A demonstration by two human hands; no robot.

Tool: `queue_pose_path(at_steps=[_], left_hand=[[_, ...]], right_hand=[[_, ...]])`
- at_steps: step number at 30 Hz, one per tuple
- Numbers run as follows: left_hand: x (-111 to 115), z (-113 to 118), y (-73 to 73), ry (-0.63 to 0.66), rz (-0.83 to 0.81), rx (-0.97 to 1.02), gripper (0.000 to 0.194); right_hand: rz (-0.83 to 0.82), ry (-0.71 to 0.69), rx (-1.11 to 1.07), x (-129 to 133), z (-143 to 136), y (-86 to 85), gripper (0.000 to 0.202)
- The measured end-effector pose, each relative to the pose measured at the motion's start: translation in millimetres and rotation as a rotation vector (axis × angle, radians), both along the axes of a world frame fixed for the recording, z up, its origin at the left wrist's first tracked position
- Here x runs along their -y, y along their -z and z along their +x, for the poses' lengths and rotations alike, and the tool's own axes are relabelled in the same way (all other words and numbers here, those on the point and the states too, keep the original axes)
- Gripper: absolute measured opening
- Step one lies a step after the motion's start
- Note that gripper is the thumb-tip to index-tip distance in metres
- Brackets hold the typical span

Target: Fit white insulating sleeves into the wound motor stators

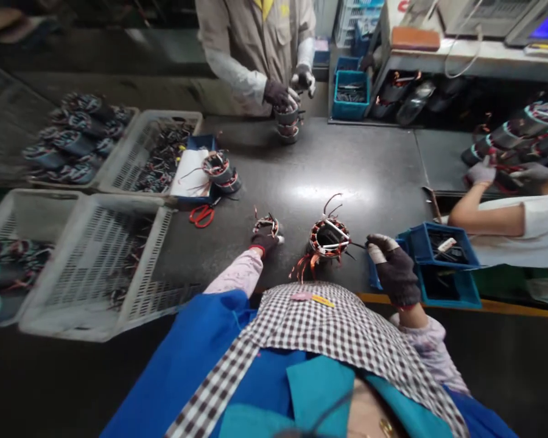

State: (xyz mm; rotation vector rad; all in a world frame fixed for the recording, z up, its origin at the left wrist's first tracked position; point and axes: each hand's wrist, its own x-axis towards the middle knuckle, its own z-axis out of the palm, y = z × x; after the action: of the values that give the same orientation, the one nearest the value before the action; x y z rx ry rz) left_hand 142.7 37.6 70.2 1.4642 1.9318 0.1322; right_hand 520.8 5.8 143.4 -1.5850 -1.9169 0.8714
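Observation:
A wound motor stator [329, 238] with white strips across its top stands at the front of the dark table, copper wires hanging from its near side. My gloved left hand [265, 241] is wrapped round a smaller wound part [266, 226], left of that stator. To the right, my gloved right hand [393, 267] pinches a thin dark piece [357, 245] that points toward the stator. Red-handled scissors [201, 216] lie farther left, near two stacked stators [223, 173].
Blue bins [472, 252] of dark pieces sit right of my right hand. White crates [84, 267] and stators line the left. Across the table [369, 152], a person's gloved hands work on stacked stators [287, 121]. Another person's hands handle stators at the right.

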Motion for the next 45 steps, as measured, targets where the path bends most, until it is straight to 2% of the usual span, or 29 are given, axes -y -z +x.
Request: queue_pose_path(at_steps=[2, 4, 6, 8, 10, 12, 13, 14, 17, 21, 24, 26, 31, 34, 36, 38, 41, 45], left_hand=[[6.2, -4.0, 6.6, 0.009, -0.114, -0.094, 0.038], [5.6, -11.0, 2.8, 0.046, -0.196, -0.145, 0.032], [-1.1, -18.5, -11.7, 0.081, -0.217, -0.171, 0.037], [-7.3, -17.9, -34.6, 0.116, -0.113, -0.158, 0.05], [-7.1, -0.7, -59.6, 0.177, 0.112, -0.011, 0.056], [-0.8, 32.4, -79.0, 0.287, 0.322, 0.283, 0.048], [3.1, 51.6, -85.3, 0.37, 0.353, 0.401, 0.043], [6.4, 70.2, -89.6, 0.437, 0.354, 0.425, 0.04], [9.6, 108.2, -96.1, 0.512, 0.264, 0.226, 0.033], [2.0, 117.5, -101.9, 0.538, 0.118, 0.009, 0.043], [-2.2, 117.3, -102.3, 0.51, 0.081, -0.069, 0.046], [0.3, 116.4, -98.7, 0.492, 0.118, -0.049, 0.047], [25.0, 102.0, -80.2, 0.488, 0.302, -0.041, 0.041], [40.0, 92.9, -67.7, 0.448, 0.404, -0.044, 0.04], [45.1, 91.1, -59.1, 0.37, 0.437, -0.013, 0.042], [47.6, 92.4, -50.9, 0.277, 0.481, 0.04, 0.044], [50.2, 95.7, -43.2, 0.198, 0.557, 0.136, 0.046], [51.2, 96.6, -46.9, 0.281, 0.501, 0.106, 0.051]], right_hand=[[0.052, 0.047, 0.008, -11.4, -16.9, -11.3, 0.035], [0.072, -0.04, 0.088, -30.6, -39.3, -22.6, 0.041], [0.045, -0.174, 0.247, -51.8, -61.6, -29.1, 0.045], [-0.028, -0.283, 0.429, -68.6, -78.2, -30.2, 0.042], [-0.088, -0.364, 0.564, -78.8, -86.0, -28.5, 0.036], [-0.11, -0.426, 0.61, -84.2, -85.8, -26.6, 0.036], [-0.114, -0.454, 0.6, -86.2, -84.0, -26.3, 0.036], [-0.115, -0.478, 0.575, -87.9, -82.3, -26.6, 0.036], [-0.082, -0.466, 0.507, -90.3, -86.2, -31.5, 0.037], [-0.048, -0.292, 0.574, -85.9, -119.0, -37.3, 0.042], [-0.077, -0.251, 0.64, -83.8, -142.2, -34.3, 0.037], [-0.032, -0.267, 0.678, -82.4, -146.7, -29.5, 0.036], [0.149, -0.421, 0.667, -72.8, -129.9, -14.3, 0.031], [0.178, -0.362, 0.641, -70.1, -121.9, -3.6, 0.035], [0.168, -0.323, 0.631, -70.7, -121.9, 3.1, 0.034], [0.167, -0.343, 0.613, -72.1, -124.5, 7.4, 0.031], [0.171, -0.358, 0.551, -75.3, -128.9, 7.2, 0.024], [0.123, -0.335, 0.429, -86.8, -126.6, -0.2, 0.014]])
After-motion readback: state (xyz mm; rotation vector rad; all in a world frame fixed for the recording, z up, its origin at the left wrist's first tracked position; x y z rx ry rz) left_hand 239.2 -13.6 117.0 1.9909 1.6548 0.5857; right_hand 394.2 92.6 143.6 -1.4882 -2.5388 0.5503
